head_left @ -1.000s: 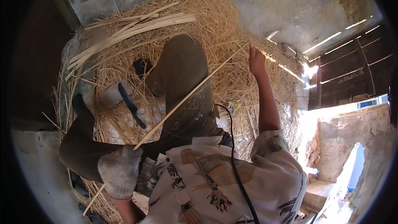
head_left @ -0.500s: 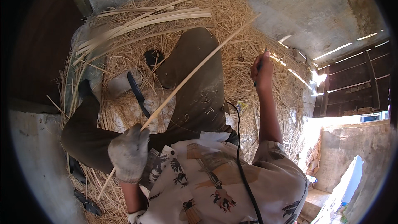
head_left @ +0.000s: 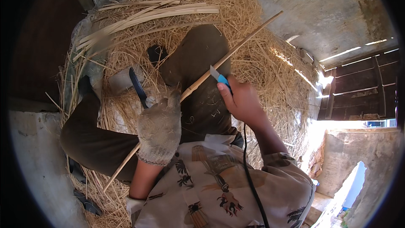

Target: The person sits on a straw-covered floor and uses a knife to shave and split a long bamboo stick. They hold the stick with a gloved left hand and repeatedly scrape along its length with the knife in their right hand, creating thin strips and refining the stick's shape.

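Observation:
A long, thin strip of what looks like bamboo runs slantwise across my lap, from the lower left to the upper right. My left hand, in a pale knitted glove, is closed around it below its middle. My bare right hand grips a utility knife with a light-blue body. The knife's blade is out, and its tip lies at the strip's edge, over my raised knee; contact is hard to tell.
Straw-like shavings cover the floor. Several pale split strips lie at the far left. A dark, curved, narrow thing lies left of my gloved hand. Concrete walls stand close around, and a black cable hangs over my shirt.
My right hand has come down and left, bringing the knife to the strip. My left hand has moved up and right, still holding the strip, whose far end has shifted right.

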`<state>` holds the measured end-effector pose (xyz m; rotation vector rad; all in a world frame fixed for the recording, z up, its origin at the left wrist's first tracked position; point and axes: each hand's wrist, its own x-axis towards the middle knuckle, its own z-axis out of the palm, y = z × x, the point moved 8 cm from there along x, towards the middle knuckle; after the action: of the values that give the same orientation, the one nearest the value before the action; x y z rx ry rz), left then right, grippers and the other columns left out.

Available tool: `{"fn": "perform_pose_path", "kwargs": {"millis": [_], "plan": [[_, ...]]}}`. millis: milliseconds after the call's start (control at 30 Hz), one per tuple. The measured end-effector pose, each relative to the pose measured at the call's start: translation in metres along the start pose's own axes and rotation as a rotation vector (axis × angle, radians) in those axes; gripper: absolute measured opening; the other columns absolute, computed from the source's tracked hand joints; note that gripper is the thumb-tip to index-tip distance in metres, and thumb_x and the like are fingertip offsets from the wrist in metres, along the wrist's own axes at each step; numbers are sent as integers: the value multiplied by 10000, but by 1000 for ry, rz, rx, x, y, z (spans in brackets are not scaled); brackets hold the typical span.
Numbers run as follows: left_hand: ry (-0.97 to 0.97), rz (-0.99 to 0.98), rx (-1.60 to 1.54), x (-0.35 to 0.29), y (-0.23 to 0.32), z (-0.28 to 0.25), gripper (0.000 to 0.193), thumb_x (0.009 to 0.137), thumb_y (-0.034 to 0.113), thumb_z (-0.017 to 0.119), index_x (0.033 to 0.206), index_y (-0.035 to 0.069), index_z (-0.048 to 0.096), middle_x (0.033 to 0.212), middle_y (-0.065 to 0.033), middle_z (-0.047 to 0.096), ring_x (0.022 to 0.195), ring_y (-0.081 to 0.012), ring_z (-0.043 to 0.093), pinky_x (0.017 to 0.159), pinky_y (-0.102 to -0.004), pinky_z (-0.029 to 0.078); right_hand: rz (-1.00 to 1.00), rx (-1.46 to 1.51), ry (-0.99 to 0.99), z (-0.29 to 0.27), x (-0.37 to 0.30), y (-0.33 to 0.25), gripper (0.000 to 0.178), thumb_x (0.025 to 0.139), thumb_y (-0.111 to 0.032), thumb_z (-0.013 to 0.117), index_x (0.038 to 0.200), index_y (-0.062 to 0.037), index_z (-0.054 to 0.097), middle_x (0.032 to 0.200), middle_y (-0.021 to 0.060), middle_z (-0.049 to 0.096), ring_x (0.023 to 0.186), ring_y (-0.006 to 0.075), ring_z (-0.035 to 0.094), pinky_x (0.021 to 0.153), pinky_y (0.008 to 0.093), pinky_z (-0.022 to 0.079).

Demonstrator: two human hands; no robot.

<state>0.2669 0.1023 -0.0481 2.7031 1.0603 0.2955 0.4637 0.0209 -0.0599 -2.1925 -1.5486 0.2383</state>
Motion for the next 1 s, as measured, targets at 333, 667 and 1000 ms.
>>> {"fn": "perform_pose_path", "kwargs": {"millis": [333, 667, 1000], "plan": [[133, 101, 90, 5, 23, 9, 362, 850, 130, 626, 1208, 75, 627, 877, -64, 651, 734, -234, 689, 606, -358, 537, -28, 1, 73, 4, -8, -8, 408, 1011, -427, 558, 841, -56, 572, 549, 147, 570, 505, 371, 611, 475, 452, 452], [182, 79, 73, 0, 17, -4, 355, 916, 143, 613, 1263, 73, 621, 747, -63, 640, 658, -238, 680, 552, -374, 529, 49, 38, 141, 7, -9, -3, 463, 1027, -468, 508, 816, -63, 586, 544, 150, 556, 503, 371, 603, 481, 459, 444], [79, -15, 203, -37, -15, -12, 350, 947, 243, 652, 1271, 134, 580, 691, -58, 608, 560, -244, 653, 482, -380, 504, 131, 85, 181, 7, -9, 6, 474, 1024, -485, 511, 833, -61, 602, 553, 165, 560, 546, 393, 625, 508, 480, 464]]}}
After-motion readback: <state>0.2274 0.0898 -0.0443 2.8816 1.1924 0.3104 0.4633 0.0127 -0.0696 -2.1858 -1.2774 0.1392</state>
